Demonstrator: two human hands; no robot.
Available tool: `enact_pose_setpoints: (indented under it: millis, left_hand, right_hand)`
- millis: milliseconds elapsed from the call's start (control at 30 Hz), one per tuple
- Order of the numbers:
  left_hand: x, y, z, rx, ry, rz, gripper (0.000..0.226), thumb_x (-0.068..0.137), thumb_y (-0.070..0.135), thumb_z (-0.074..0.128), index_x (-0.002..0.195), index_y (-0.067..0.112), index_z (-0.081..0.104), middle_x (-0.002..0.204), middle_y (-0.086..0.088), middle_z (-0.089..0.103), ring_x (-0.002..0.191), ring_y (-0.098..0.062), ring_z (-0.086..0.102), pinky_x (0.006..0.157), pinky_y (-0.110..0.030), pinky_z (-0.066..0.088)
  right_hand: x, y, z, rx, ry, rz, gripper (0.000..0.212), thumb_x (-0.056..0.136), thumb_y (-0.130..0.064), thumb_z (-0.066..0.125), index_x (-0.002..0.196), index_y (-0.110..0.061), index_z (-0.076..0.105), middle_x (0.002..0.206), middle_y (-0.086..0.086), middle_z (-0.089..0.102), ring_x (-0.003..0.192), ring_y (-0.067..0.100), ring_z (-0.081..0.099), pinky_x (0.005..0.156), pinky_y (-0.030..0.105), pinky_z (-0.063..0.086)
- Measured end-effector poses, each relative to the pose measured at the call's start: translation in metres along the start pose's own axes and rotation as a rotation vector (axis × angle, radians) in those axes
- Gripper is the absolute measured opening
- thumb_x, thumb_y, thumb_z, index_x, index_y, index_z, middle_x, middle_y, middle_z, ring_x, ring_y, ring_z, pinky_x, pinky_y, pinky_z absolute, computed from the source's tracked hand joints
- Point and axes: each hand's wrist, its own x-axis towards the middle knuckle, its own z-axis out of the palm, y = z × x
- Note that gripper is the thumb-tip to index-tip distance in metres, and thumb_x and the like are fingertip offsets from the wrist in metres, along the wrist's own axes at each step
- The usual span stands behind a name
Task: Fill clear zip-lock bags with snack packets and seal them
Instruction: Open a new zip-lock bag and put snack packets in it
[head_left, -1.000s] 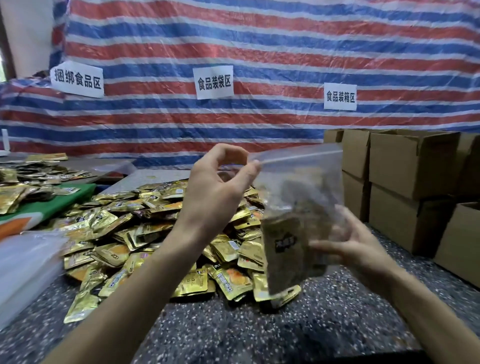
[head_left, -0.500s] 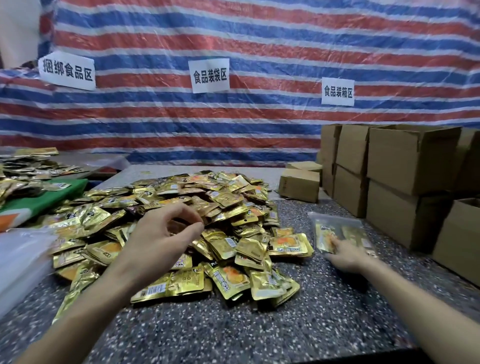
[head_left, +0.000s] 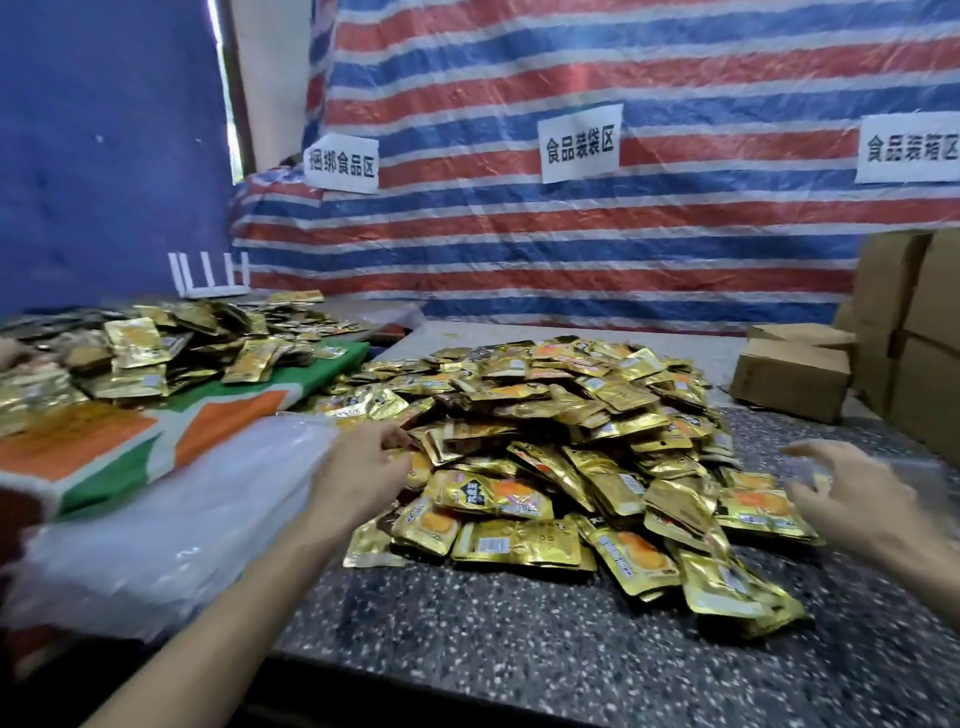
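Note:
A big heap of gold snack packets (head_left: 561, 457) lies on the speckled table (head_left: 519, 634). To its left is a stack of empty clear zip-lock bags (head_left: 171, 519). My left hand (head_left: 358, 470) rests at the stack's right edge, where it meets the heap. Its fingers are bent down and nothing shows in them. My right hand (head_left: 852, 499) hovers at the heap's right side with fingers spread and empty. Just behind it lies a blurred clear bag (head_left: 930, 467); I cannot make out what is inside.
A second heap of gold packets (head_left: 156, 353) sits on a green, orange and white sack (head_left: 104, 447) at the left. Cardboard boxes (head_left: 795, 379) stand at the right. A striped tarp with paper signs (head_left: 579, 143) hangs behind the table.
My right hand set the filled bag down on the table at the right and let go. My left hand moved left to the clear bag stack. My view swung left.

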Motion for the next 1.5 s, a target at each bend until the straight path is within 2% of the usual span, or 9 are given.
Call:
enact_pose_setpoints:
  millis: [233, 400, 533, 767, 1033, 1200, 1300, 1400, 1500]
  left_hand:
    - [0.016, -0.078, -0.011, 0.602, 0.014, -0.373, 0.055, 0.101, 0.054, 0.034, 0.122, 0.011, 0.062, 0.131, -0.012, 0.056, 0.118, -0.032, 0.05, 0.096, -0.041, 0.038]
    - [0.015, -0.095, -0.017, 0.675, 0.078, -0.432, 0.021, 0.096, 0.018, 0.051, 0.113, 0.014, 0.062, 0.122, -0.013, 0.063, 0.114, -0.032, 0.057, 0.09, -0.036, 0.041]
    - [0.022, -0.093, -0.031, 0.582, 0.024, -0.498, 0.039, 0.081, 0.038, 0.079, 0.103, 0.012, 0.06, 0.111, -0.012, 0.067, 0.104, -0.033, 0.061, 0.079, -0.035, 0.042]
    - [0.034, -0.066, -0.053, 0.501, 0.222, -0.474, 0.012, 0.092, 0.012, 0.06, 0.098, 0.003, 0.063, 0.103, -0.021, 0.063, 0.098, -0.038, 0.061, 0.075, -0.039, 0.04]
    - [-0.004, 0.045, -0.05, 0.086, 0.55, 0.419, 0.014, 0.096, 0.012, 0.06, 0.089, 0.0, 0.063, 0.077, -0.019, 0.066, 0.06, -0.028, 0.057, 0.05, -0.033, 0.043]
    - [-0.049, 0.095, -0.013, 0.054, 0.222, 1.071, 0.018, 0.098, 0.01, 0.055, 0.092, -0.004, 0.065, 0.115, -0.017, 0.069, 0.088, -0.029, 0.071, 0.073, -0.043, 0.06]
    - [-0.065, 0.092, 0.01, 0.125, 0.016, 1.214, 0.026, 0.098, 0.014, 0.049, 0.092, -0.004, 0.066, 0.118, -0.015, 0.069, 0.089, -0.025, 0.072, 0.072, -0.038, 0.06]
    - [-0.074, 0.079, 0.024, 0.19, -0.062, 1.259, 0.025, 0.095, 0.014, 0.047, 0.09, 0.001, 0.068, 0.115, -0.011, 0.072, 0.089, -0.02, 0.073, 0.074, -0.029, 0.06]
    - [-0.076, 0.07, 0.032, 0.203, -0.105, 1.25, 0.025, 0.092, 0.009, 0.048, 0.092, 0.0, 0.071, 0.113, -0.01, 0.072, 0.093, -0.019, 0.073, 0.076, -0.029, 0.06]
  right_hand:
    - [-0.034, -0.062, 0.0, 0.266, -0.103, -0.247, 0.031, 0.09, -0.011, 0.07, 0.12, -0.017, 0.066, 0.132, 0.007, 0.062, 0.117, 0.02, 0.054, 0.1, 0.04, 0.042]
    - [-0.043, -0.081, 0.003, 0.325, -0.13, -0.32, 0.026, 0.093, -0.012, 0.065, 0.116, -0.023, 0.065, 0.12, -0.009, 0.058, 0.12, 0.011, 0.051, 0.102, 0.032, 0.039]
    - [-0.042, -0.088, 0.006, 0.339, -0.15, -0.336, 0.027, 0.093, -0.014, 0.064, 0.118, -0.024, 0.063, 0.114, -0.014, 0.055, 0.113, 0.004, 0.051, 0.099, 0.026, 0.038]
    - [-0.041, -0.087, 0.006, 0.336, -0.167, -0.349, 0.024, 0.093, -0.017, 0.064, 0.115, -0.027, 0.064, 0.118, -0.011, 0.06, 0.112, 0.004, 0.053, 0.095, 0.025, 0.037]
    - [-0.045, -0.107, 0.001, 0.783, -0.228, -0.209, 0.028, 0.09, -0.043, 0.065, 0.108, -0.021, 0.067, 0.102, -0.006, 0.072, 0.096, 0.011, 0.068, 0.078, 0.027, 0.054]
    - [-0.048, -0.127, -0.015, 1.24, -0.521, 0.099, 0.089, 0.071, -0.082, 0.056, 0.115, -0.005, 0.064, 0.097, 0.015, 0.075, 0.08, 0.028, 0.072, 0.062, 0.036, 0.059]
    - [-0.047, -0.12, -0.021, 1.248, -0.565, 0.177, 0.086, 0.068, -0.078, 0.063, 0.111, -0.005, 0.069, 0.098, 0.015, 0.076, 0.083, 0.031, 0.074, 0.064, 0.038, 0.06]
    - [-0.05, -0.107, -0.021, 1.11, -0.566, 0.138, 0.033, 0.081, -0.038, 0.072, 0.085, -0.005, 0.079, 0.086, 0.012, 0.075, 0.067, 0.021, 0.071, 0.066, 0.04, 0.062]
    - [-0.057, -0.1, -0.023, 1.12, -0.631, 0.22, 0.05, 0.071, -0.055, 0.073, 0.081, -0.006, 0.074, 0.08, 0.011, 0.072, 0.064, 0.021, 0.068, 0.057, 0.034, 0.058]
